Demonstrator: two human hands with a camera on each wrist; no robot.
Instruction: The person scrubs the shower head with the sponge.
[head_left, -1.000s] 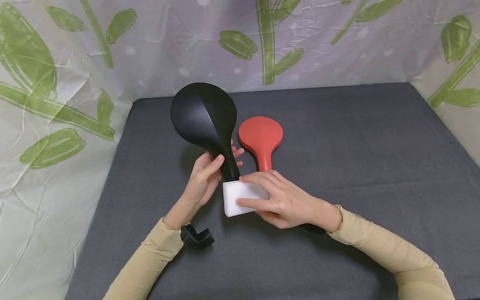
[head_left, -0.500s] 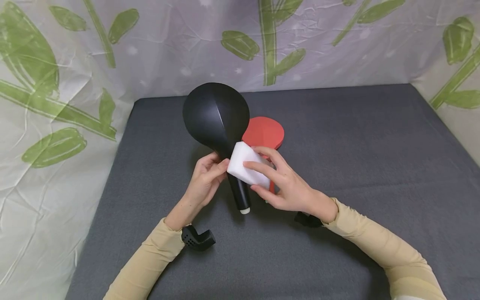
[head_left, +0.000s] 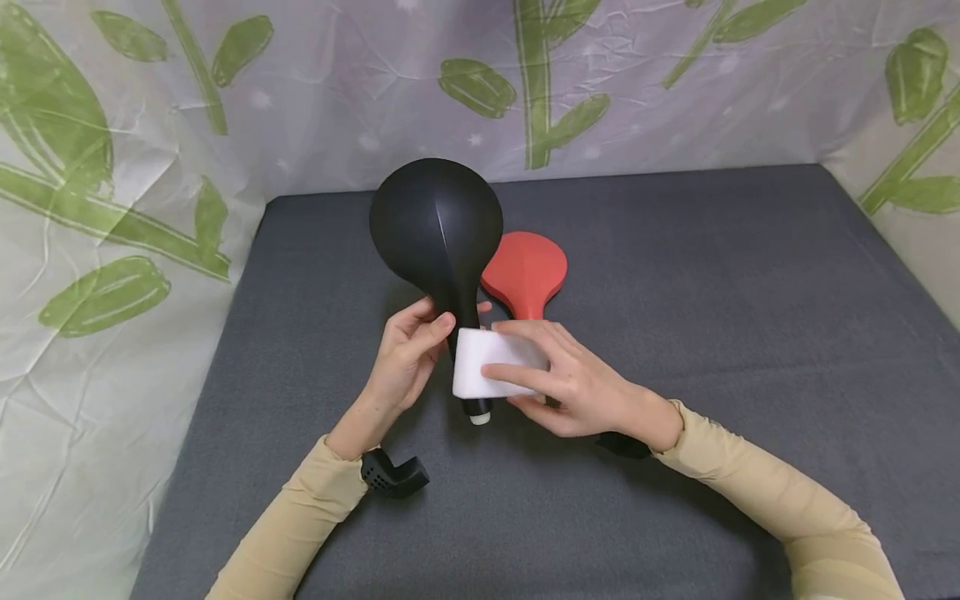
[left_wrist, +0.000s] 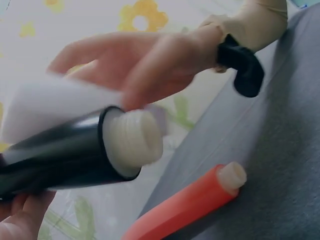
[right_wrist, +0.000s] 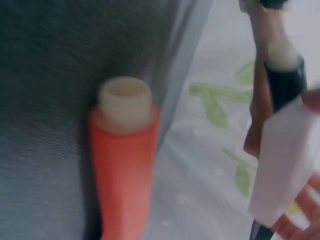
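Note:
A black paddle-shaped thing [head_left: 435, 217] with a broad round head is tilted over the table, handle toward me. My left hand [head_left: 401, 358] grips it near the neck, thumb on the near side. With spread fingers my right hand [head_left: 577, 383] holds a white sponge block [head_left: 474, 358] against the lower handle. In the left wrist view, the black handle [left_wrist: 60, 155] ends in a whitish threaded neck [left_wrist: 137, 137], and the sponge [left_wrist: 45, 107] lies along its side, blurred. Behind the right hand, a smaller red paddle-shaped thing [head_left: 525, 262] lies on the table, its handle partly hidden.
A dark grey cloth covers the table [head_left: 712, 275]. White sheeting [head_left: 315, 92] with green leaf prints hangs behind it and at both sides. The red handle [right_wrist: 125, 175], with its own whitish neck, shows close up in the right wrist view.
The black paddle-shaped thing has shifted right. My right hand has slid the sponge up the handle toward the head, then back down toward its lower end, baring the whitish neck.

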